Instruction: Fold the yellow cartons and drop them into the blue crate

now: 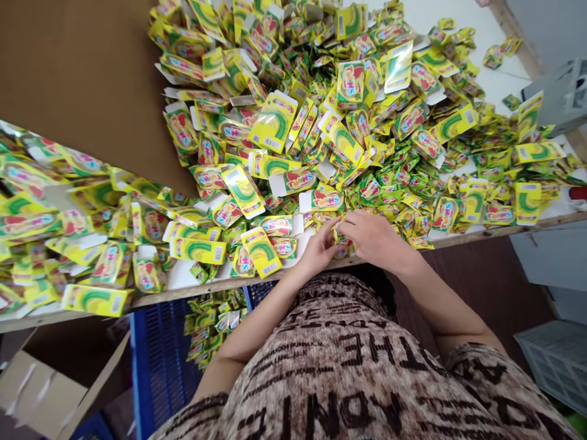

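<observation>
At the table's front edge, my left hand (pixel 321 248) curls its thumb and fingers round the side of a small printed packet (pixel 345 245), green, yellow and red. My right hand (pixel 373 239) bends over the same spot with its fingers curled; what lies under its fingertips is hidden. Just beyond the hands lies a yellow carton (pixel 321 200) with its white flap out. Loose small sachets (pixel 380 190) are heaped beyond and to the right of my right hand. Left of my left hand, another yellow carton (pixel 261 252) rests near the edge.
A large pile of yellow cartons (pixel 270 122) covers the white table. A brown cardboard panel (pixel 92 79) stands over the left side. Below the edge are a blue crate (pixel 160 366) with sachets beside it and an open cardboard box (pixel 50 379). A grey crate (pixel 554 354) stands lower right.
</observation>
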Demonstrator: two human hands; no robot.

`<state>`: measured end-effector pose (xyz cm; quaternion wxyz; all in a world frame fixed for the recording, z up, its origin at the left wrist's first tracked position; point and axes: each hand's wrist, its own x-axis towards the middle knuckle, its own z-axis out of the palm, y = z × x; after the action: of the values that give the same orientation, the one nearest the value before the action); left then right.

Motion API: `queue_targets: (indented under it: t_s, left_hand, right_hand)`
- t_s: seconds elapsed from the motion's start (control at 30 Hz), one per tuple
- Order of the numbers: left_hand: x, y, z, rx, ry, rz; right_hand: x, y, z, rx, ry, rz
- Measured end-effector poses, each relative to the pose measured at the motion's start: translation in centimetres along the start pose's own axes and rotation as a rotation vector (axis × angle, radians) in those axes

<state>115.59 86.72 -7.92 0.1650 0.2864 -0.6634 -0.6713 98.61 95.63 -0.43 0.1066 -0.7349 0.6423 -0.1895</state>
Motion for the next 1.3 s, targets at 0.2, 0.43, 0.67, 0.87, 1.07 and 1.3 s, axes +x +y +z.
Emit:
queue_targets:
  t_s: [0.2, 0.43, 0.67, 0.87, 1.07, 1.3]
  left_hand:
    - [-0.4, -1.4, -0.1, -0.023, -0.05, 0.055]
    - [-0.4, -0.8, 0.2, 0.139, -0.036, 0.084]
    - [-0.6, -1.1, -0.2, -0.024, -0.077, 0.014]
    - [-0.7, -1.0, -0.4, 0.061, -0.099, 0.004]
    - [-1.2, 0.0, -0.4, -0.175, -0.083, -0.056]
    - [-0.5, 1.1, 0.4, -0.456, 0.064, -0.262]
  right_hand:
    - [-0.4, 1.3, 1.9, 0.345, 0.312, -0.014]
    - [-0.9, -1.1, 1.3, -0.025, 0.013, 0.125]
    - [-0.4, 0.3, 0.4, 0.181, 0.052, 0.071]
    - [-0.9, 1.8, 3.0, 0.262, -0.017, -0.062]
    - [-3.6, 1.7, 5.7, 0.909, 0.369, 0.464]
    - [-2.5, 0.5, 7.6, 1.393, 0.264, 0.684]
